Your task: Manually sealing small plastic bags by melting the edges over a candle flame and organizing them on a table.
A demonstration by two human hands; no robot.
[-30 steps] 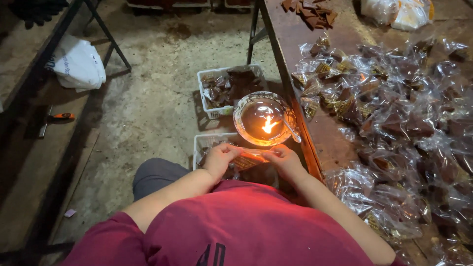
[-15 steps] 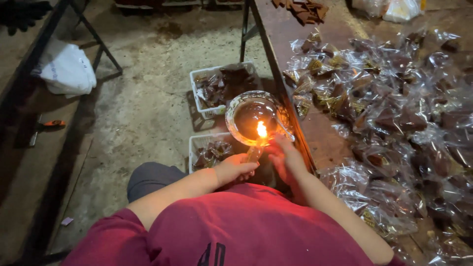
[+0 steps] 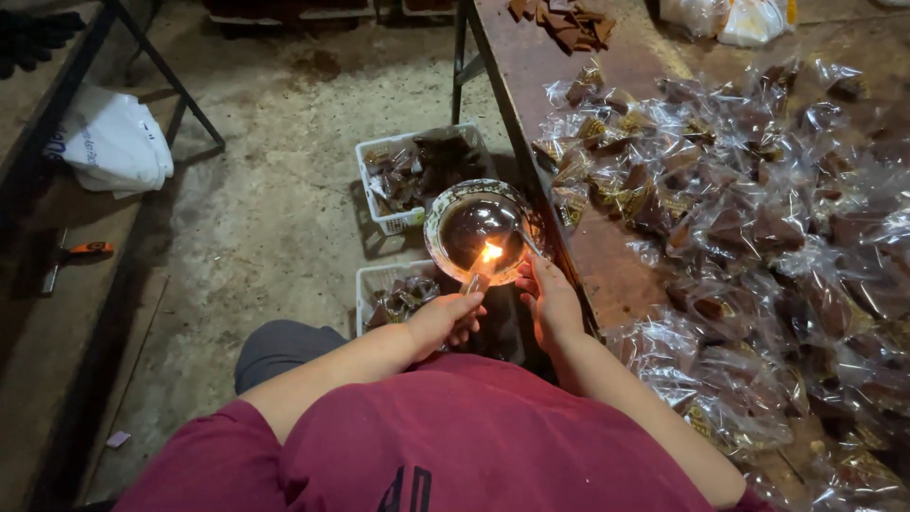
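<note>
From my remote view I see a round glass bowl (image 3: 479,230) with a patterned rim sitting at the near edge of the long wooden table (image 3: 607,256), its dark inside lit by a small orange flame (image 3: 491,252) low against the near wall. My left hand (image 3: 442,320) is curled, thumb and forefinger pinching a short, thin stick-like piece (image 3: 476,283) whose far end reaches up to the flame. My right hand (image 3: 550,301) sits just beside the bowl's right rim, fingers pressed together around a thin metal rod (image 3: 529,243) that slants into the bowl; I cannot tell how tightly they close. The tabletop is worn reddish-brown wood, heaped with crinkly clear plastic packets (image 3: 739,209) holding dark triangular pieces. On the rough concrete floor (image 3: 275,209) below stand two white slatted plastic baskets (image 3: 417,175) filled with similar dark pieces. A crumpled white bag (image 3: 112,142) lies off to the left.
</note>
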